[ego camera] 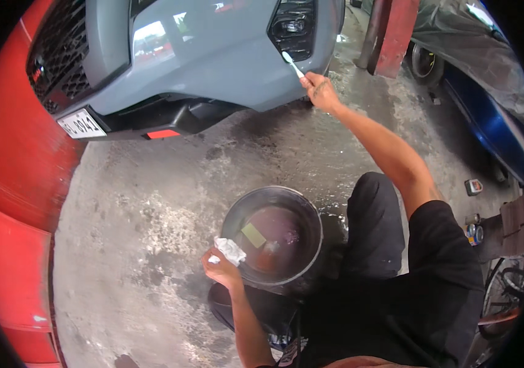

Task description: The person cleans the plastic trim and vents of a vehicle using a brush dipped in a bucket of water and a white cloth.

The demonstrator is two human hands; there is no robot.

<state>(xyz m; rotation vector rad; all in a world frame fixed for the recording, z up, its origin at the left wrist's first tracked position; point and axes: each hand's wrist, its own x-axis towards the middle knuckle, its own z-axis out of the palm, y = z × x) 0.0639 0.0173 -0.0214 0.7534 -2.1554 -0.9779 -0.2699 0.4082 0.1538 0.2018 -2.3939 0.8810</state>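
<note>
In my right hand (322, 92) is a white toothbrush (293, 65), gripped near its handle's end. Its bristle head lies at the lower left edge of the black fog light bezel (302, 48) on a grey car bumper (230, 60). My left hand (222, 271) holds a crumpled white cloth or paper (230, 251) over the left rim of a round black basin (318, 230). The basin holds water, with a yellow-green rectangular piece (253, 235), perhaps a sponge or pad, inside it.
Red vehicle panels (9, 257) line the left side. At the upper right stand a red post (395, 39) and a covered vehicle with a blue panel (487, 124). Small containers (474, 233) and a bicycle wheel (515, 281) lie at the right. The concrete floor (151, 184) is partly wet.
</note>
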